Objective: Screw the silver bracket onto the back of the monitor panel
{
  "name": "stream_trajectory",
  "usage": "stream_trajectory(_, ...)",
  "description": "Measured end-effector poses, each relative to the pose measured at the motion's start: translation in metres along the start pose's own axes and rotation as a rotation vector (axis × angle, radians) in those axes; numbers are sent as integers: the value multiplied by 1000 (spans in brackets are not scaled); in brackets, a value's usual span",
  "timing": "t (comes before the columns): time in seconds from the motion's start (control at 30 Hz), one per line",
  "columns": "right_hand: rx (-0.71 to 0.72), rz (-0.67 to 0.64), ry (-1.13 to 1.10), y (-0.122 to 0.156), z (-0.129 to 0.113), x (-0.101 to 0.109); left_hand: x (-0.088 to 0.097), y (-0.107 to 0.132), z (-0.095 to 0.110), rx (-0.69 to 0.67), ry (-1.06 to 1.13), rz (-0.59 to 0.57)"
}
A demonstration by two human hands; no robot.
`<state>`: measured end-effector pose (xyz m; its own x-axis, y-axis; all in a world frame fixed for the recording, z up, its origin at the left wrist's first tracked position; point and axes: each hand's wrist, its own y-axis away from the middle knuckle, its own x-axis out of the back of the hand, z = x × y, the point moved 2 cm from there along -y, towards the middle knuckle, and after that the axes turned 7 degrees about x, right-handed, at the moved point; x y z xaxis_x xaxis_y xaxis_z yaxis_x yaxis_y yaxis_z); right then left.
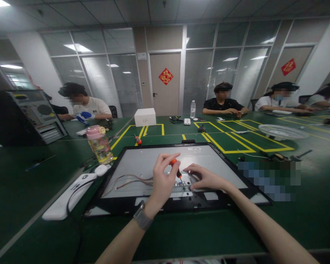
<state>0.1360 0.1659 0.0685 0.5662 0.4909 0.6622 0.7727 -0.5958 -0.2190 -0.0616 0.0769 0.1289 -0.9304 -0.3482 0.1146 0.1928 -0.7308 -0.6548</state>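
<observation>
A flat display panel (151, 157) with a grey metal back and black frame lies on the table before me. My left hand (165, 178) is closed around an orange and black screwdriver (178, 172), whose tip points down at a small metal bracket (183, 183) near the panel's front edge. My right hand (206, 179) rests beside that bracket, thumb and fingers apart and curved around its right side. What lies under the screwdriver tip is too small to make out. Thin wires (134, 178) run across the panel to the left of the bracket.
To the left are a white power strip (68, 198), a pink-lidded bottle (99, 145) and a computer case (30, 117). A red tool (138, 140) and white box (145, 117) are beyond the panel. Several people sit across the table. A white ring-shaped part (283, 131) lies right.
</observation>
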Motion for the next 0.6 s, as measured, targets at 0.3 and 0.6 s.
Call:
stream_trajectory(0.3,-5,9,0,1,1,0,-1,1,0,3,9,-37)
stream_trajectory(0.6,0,9,9,1,3,-1,-1,2,0,20,-36,-31)
